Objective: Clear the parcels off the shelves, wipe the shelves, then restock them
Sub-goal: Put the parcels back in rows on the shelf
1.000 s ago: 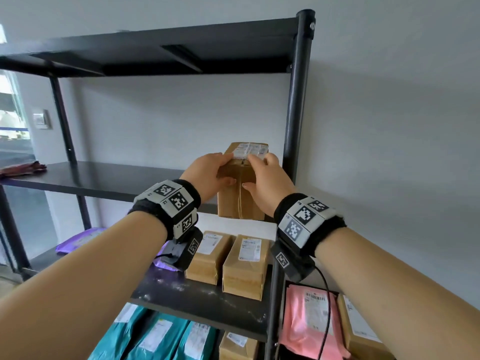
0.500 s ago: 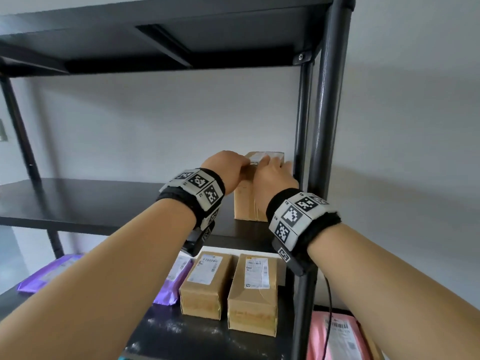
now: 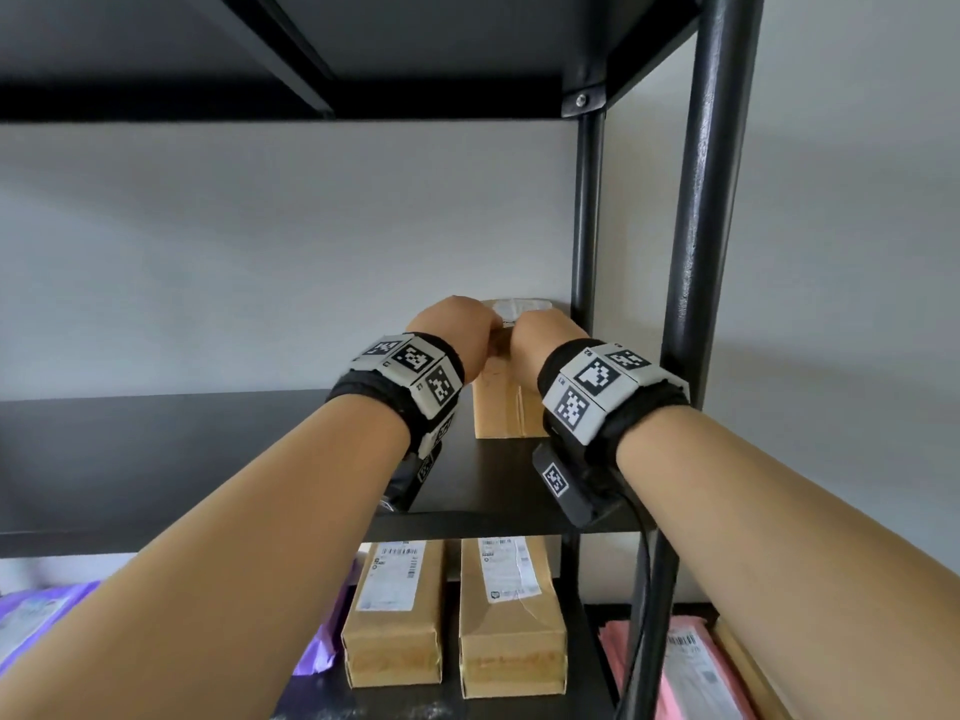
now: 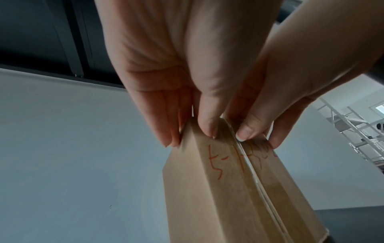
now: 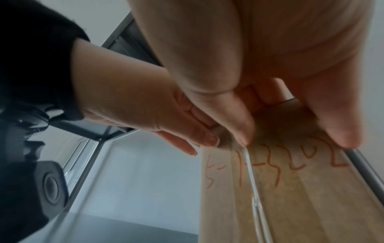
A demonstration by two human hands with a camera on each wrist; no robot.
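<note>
Item: upright brown parcel [image 3: 503,407], cardboard, standing on end on the middle shelf [image 3: 208,449] of a black metal rack, at its right end, just beside the rear right post [image 3: 587,226] and close to the grey wall. A pale label covers its top; red handwritten marks run across the face turned toward me, with a clear strip of tape down the middle seam.

Left grip: my left hand [image 3: 452,330] is on the parcel's upper left corner. In the left wrist view my thumb [image 4: 207,121] presses the near face while my fingers [image 4: 164,121] lie down the left side, so the top edge is pinched between them.

Right grip: my right hand [image 3: 545,337] is on the upper right part of the parcel, thumb tip on the near face beside the tape, fingers draped over the top. How far they curl down the back I cannot tell; the wrist views are blurred there. The two hands sit nearly knuckle to knuckle.

Bottom of the parcel: appears to rest on the shelf, though the wrists hide part of its base.

Lower shelf [image 3: 519,704]: two brown boxes side by side, the left box [image 3: 395,615] and the right box [image 3: 511,615], each with a white printed label on top. Left of them, a purple mailer bag [image 3: 31,615].

Beyond the front right post [image 3: 711,226]: a pink mailer bag [image 3: 691,672] with a barcode label.

Top shelf [image 3: 363,54]: seen from beneath only.
</note>
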